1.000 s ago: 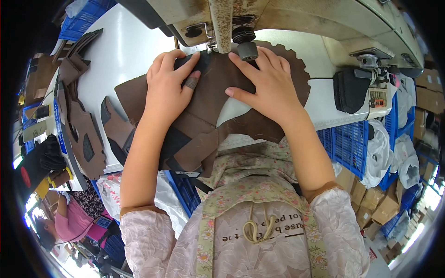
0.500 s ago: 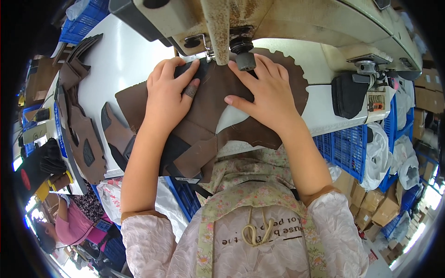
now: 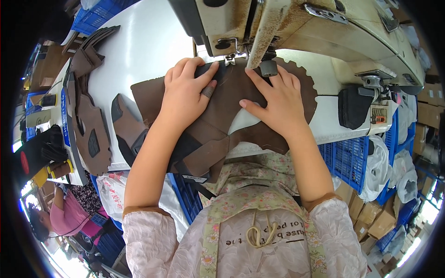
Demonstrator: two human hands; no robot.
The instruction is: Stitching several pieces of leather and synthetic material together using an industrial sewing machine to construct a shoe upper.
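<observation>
A brown leather shoe upper [image 3: 211, 111] with a scalloped edge lies flat on the white sewing machine bed. Its far edge sits at the presser foot [image 3: 230, 59] of the sewing machine [image 3: 315, 28]. My left hand [image 3: 187, 95] rests on the leather left of the foot, fingers spread, a ring on one finger. To the right of the foot, my right hand [image 3: 280, 102] presses on the same piece with thumb and fingers apart. The near end of the upper hangs over the table's front edge. The needle point itself is too small to make out.
More brown upper pieces [image 3: 90, 125] lie stacked along the left of the table, with a loose one [image 3: 127, 125] beside my left forearm. A black pouch [image 3: 354, 106] is at the right. Blue crates [image 3: 347, 160] stand below. A person in pink [image 3: 69, 213] is at far left.
The whole view has shifted, so machine, leather and hands appear further right. Both hands stay spread on the upper, in nearly the same places on it.
</observation>
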